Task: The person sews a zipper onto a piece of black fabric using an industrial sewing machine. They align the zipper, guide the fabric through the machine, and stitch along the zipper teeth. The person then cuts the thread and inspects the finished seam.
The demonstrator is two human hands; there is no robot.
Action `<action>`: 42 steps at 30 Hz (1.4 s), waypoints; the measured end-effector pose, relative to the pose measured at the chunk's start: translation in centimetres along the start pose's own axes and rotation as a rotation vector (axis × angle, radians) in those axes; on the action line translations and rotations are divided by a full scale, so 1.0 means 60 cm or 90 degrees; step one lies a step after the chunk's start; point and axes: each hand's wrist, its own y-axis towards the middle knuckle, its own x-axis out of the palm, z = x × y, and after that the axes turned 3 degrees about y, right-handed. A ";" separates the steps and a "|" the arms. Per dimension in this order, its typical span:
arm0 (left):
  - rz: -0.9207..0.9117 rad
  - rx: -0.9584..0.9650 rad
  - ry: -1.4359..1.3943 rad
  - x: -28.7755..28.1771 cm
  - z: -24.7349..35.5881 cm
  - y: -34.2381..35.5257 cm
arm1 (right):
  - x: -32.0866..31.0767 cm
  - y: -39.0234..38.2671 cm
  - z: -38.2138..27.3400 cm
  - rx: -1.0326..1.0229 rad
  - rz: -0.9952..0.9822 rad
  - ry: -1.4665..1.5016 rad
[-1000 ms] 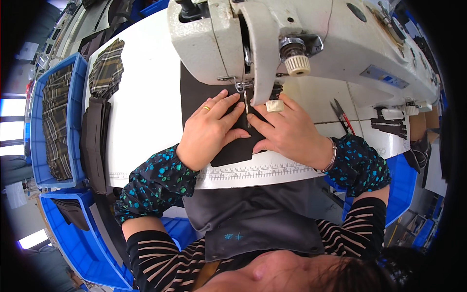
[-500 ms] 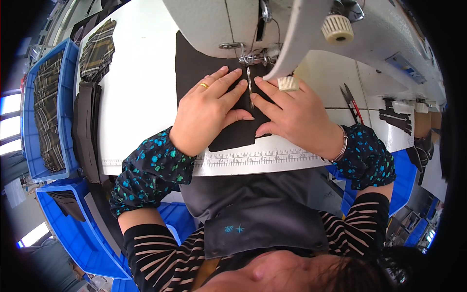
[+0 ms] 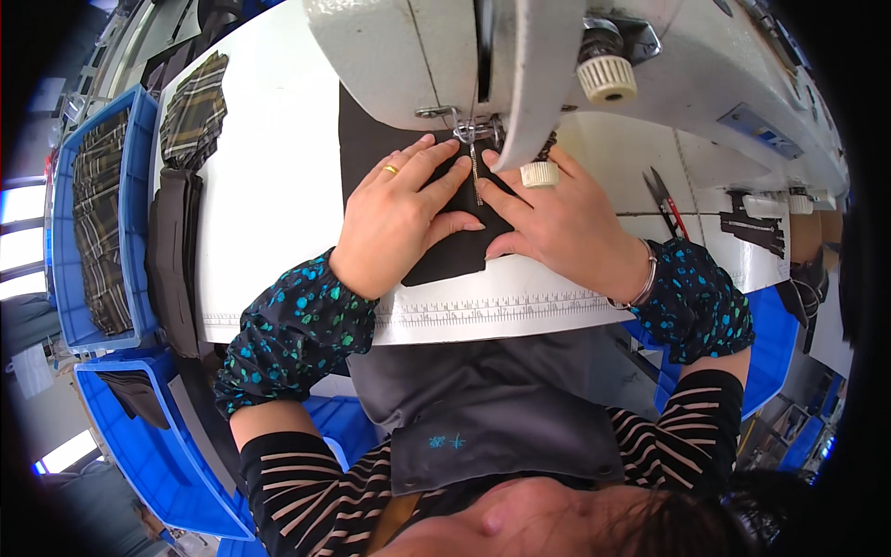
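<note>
The dark cloth [image 3: 445, 264] lay flat on the white bench [image 3: 269, 139], its upper part running in under the head of the sewing machine [image 3: 399, 56]. I could see a narrow strip of metal zipper teeth [image 3: 477, 176] down its middle, leading straight up to the presser foot [image 3: 477, 130]. The person's left hand [image 3: 399, 209] rested on the cloth to the left of that strip, its fingers released and stretched out flat (a gold ring [image 3: 391, 169] caught my eye there). The right hand [image 3: 557, 218] lay on the other side, its fingers loosely spread too, the index fingertip just beside the teeth; part of that hand was hidden behind a ribbed knob [image 3: 539, 174]. Both thumbs pointed inward, near each other but apart. Off to the right lay a pair of snips [image 3: 666, 204] and, farther out, some short black zippers [image 3: 752, 227]. Over on the left, a plaid piece [image 3: 195, 111] sat above a dark folded stack [image 3: 174, 260], beside a blue bin [image 3: 137, 213] holding more plaid cloth [image 3: 100, 223].
</note>
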 end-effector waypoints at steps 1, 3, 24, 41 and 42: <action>-0.001 0.000 0.007 0.001 -0.001 0.001 | 0.001 0.000 0.002 0.002 -0.003 0.005; -0.008 0.002 0.014 -0.001 0.000 0.003 | 0.006 -0.001 0.006 0.005 0.000 0.006; 0.010 -0.138 -0.196 -0.037 0.029 -0.004 | -0.003 -0.009 0.015 -0.222 0.078 -0.036; -0.004 -0.116 -0.210 -0.041 0.030 -0.007 | 0.030 -0.002 0.015 -0.171 0.112 -0.030; 0.014 -0.089 -0.194 -0.037 0.029 -0.009 | 0.026 -0.002 0.014 -0.165 0.089 -0.026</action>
